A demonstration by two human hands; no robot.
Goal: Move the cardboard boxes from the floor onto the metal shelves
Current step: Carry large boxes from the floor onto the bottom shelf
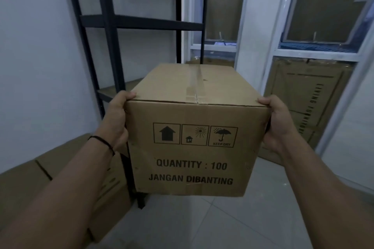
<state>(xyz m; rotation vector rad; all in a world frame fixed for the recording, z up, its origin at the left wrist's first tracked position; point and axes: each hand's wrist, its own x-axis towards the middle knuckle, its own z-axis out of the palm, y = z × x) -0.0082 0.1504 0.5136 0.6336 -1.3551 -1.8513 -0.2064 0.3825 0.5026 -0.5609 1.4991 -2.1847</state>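
While I hold the box (194, 127) up off the floor (232, 218), both hands clamp its side walls near the top edge. Left hand (116, 121) pressed flat on the left wall, thumb hooked over the top corner; right hand (276, 123) same on the right wall, thumb on the opposite corner. Each grip is pressed shut on the box, fingers hidden behind the cardboard. Box upright, taped seam on top, print facing me: arrow, sun and umbrella icons, "QUANTITY : 100", "JANGAN DIBANTING". It hangs in the air right in front of the dark metal shelves (141, 22), not resting on any shelf. Lower shelf board (119, 89) sits just behind the box's left top edge, partly covered by it. Middle shelf shows open room above and below; top shelf cut off by the frame. Shelf leg (129, 168) mostly hidden behind box and my left wrist, which has a black band (103, 141). More boxes (40, 178) lie on the floor lower left, cut off by my forearm. Flat cartons (303, 103) lean on the right, near the window frame (315, 54); print sideways, hard to read. Tile floor bare below and right of the box.
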